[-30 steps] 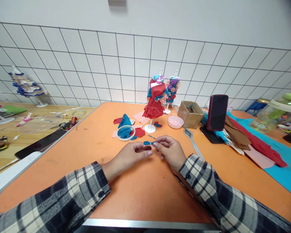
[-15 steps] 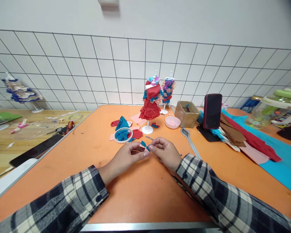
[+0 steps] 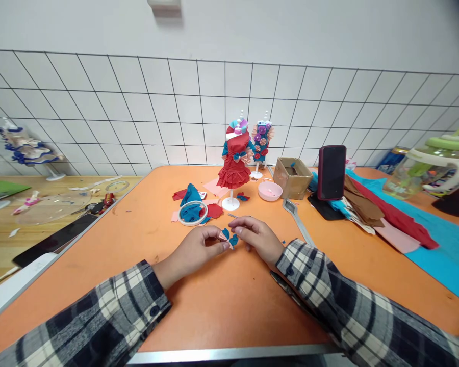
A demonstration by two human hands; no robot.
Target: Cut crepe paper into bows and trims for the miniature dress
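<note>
A small blue and pink crepe-paper bow (image 3: 232, 239) is pinched between the thumb and fingers of my left hand (image 3: 199, 248), above the orange table. My right hand (image 3: 260, 238) is close at the bow's right side, fingers curved and a little apart. Whether its thumb touches the blue paper I cannot tell. Just beyond the hands stands a mini dress form in a red ruffled paper dress (image 3: 235, 173), with a blue and pink bow at its waist. To its left, a roll of white tape (image 3: 181, 215) lies on blue crepe paper (image 3: 191, 194).
A pink bowl (image 3: 270, 191) and a cardboard box (image 3: 291, 178) stand behind my right hand, near a grey strap-like strip (image 3: 299, 223). Further right are an upright phone (image 3: 331, 172), crepe-paper sheets (image 3: 396, 206) and a jug (image 3: 413, 176). Another decorated dress form (image 3: 262, 142) stands behind.
My right fingers have loosened from the bow and spread slightly. The bow has turned in my left hand, so more of its blue and pink loops show.
</note>
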